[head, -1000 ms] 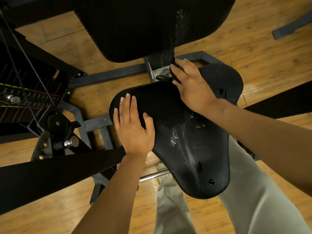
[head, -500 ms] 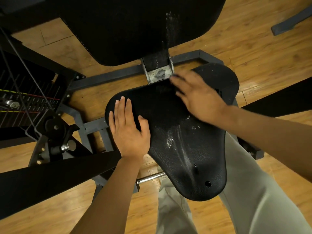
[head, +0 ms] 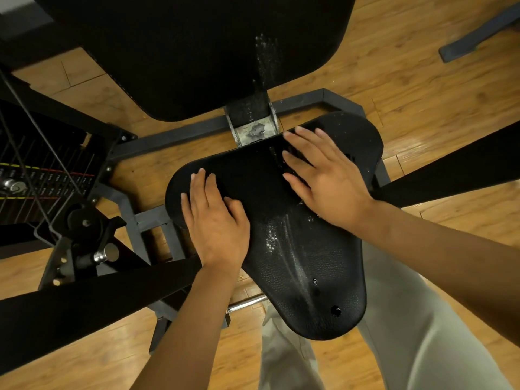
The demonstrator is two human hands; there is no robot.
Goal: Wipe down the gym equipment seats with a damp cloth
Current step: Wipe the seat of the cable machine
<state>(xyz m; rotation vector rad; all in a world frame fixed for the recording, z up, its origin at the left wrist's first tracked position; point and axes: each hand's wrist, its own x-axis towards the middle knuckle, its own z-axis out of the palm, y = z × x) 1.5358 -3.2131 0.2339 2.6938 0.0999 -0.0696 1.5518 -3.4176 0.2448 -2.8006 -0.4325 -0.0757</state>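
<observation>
**Inspector:** I am looking at the seat (head: 295, 249), a black textured pad standing on the machine's grey frame (head: 180, 142), just below the backrest (head: 197, 52), with the person's trouser legs at its narrow end.

**Assistant:** How is it likely to be handling?

**Inspector:** I am judging it firm-skinned over padding, fixed to its post, so it is not lifting or shifting under a wipe. The glistening streak and pale flecks down the middle are suggesting a damp, somewhat slick surface. It is best worked by bracing one wide lobe and pressing flat on the other.

**Assistant:** And the left hand (head: 216, 223)?

**Inspector:** It is lying palm down on the seat's left lobe, fingers (head: 202, 190) straight and close together, thumb out to the side, gripping nothing.

**Assistant:** The right hand (head: 326, 181)?

**Inspector:** It is resting flat on the rear right of the pad, near the bracket (head: 253, 130). Its fingers (head: 298, 161) are extended and slightly spread, touching the surface.

**Assistant:** The cloth?

**Inspector:** I am not seeing one clearly. Something dark is lying under the right fingers, but against the black pad I cannot tell whether it is cloth.
</observation>
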